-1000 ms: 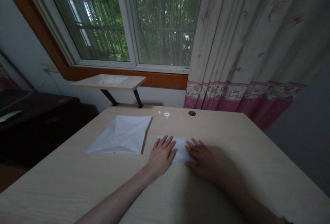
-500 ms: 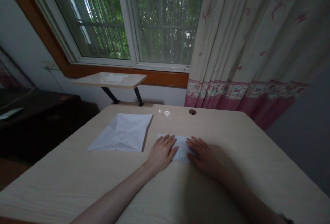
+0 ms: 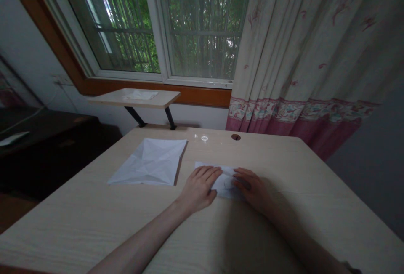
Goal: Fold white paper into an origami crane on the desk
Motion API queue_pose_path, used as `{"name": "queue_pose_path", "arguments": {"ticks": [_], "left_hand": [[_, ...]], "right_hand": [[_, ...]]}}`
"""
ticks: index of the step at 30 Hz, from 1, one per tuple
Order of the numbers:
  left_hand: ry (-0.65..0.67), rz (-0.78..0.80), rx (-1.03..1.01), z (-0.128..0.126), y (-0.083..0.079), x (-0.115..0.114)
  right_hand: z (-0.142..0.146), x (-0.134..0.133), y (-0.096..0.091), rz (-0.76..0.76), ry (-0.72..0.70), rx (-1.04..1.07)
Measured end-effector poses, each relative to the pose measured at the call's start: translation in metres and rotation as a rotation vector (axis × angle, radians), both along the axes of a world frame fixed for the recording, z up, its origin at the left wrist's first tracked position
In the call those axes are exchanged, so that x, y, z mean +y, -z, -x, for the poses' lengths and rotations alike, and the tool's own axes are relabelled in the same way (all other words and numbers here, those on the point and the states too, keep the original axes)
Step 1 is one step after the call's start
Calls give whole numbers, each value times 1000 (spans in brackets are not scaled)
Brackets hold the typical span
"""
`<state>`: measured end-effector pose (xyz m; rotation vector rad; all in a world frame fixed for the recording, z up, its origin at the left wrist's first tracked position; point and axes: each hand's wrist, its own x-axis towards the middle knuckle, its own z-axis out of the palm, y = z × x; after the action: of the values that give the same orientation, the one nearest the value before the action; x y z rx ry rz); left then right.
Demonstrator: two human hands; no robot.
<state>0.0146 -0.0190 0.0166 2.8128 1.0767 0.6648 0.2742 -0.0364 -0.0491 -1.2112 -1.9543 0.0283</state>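
Observation:
A small folded sheet of white paper (image 3: pixel 225 181) lies on the desk, partly covered by both hands. My left hand (image 3: pixel 198 185) rests flat over its left part, fingers stretched out and pressing down, thumb at the near edge. At the right side my right hand (image 3: pixel 254 187) has its fingers bent, with thumb and forefinger close together on the paper; a small flap shows beside the thumb. To the left of my hands lies a larger square sheet of white paper (image 3: pixel 154 162), creased all over and slightly raised from the desk at its right edge.
The pale wooden desk (image 3: pixel 176 232) has a round cable hole (image 3: pixel 235 137) near its back edge. A small raised shelf (image 3: pixel 113 97) at the back left bears another white paper (image 3: pixel 140 94). Behind are a window (image 3: pixel 202 25) and a floral curtain (image 3: pixel 293 55).
My left hand's fingers have slid a little right across the paper. My right hand has shifted slightly right, its thumb and forefinger drawing closer together. The paper's visible folds have changed.

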Motion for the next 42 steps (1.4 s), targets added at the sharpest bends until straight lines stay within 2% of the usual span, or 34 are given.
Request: {"name": "queue_pose_path", "arguments": {"ticks": [5, 10, 15, 22, 27, 31, 35, 38, 42], "left_hand": [[-70, -97, -37, 3, 2, 2], [-68, -273, -122, 5, 1, 3], [-76, -388, -225, 6, 0, 1], [-84, -443, -370, 6, -4, -3], [-54, -440, -433, 7, -4, -3], [-76, -481, -500, 7, 1, 0], [-161, -512, -534, 7, 5, 1], [-230, -504, -471, 6, 6, 0], [-296, -476, -385, 2, 7, -1]], "right_hand": [[1, -7, -12, -88, 91, -167], [8, -16, -33, -227, 6, -260], [17, -20, -43, -250, -1, -290], [17, -26, -52, -454, 121, -239], [17, -35, -58, -440, 161, -298], [20, -32, -57, -491, 193, -228], [17, -23, -47, -492, 216, -237], [14, -18, -38, -494, 258, -274], [15, -14, -27, -421, 302, -285]]}}
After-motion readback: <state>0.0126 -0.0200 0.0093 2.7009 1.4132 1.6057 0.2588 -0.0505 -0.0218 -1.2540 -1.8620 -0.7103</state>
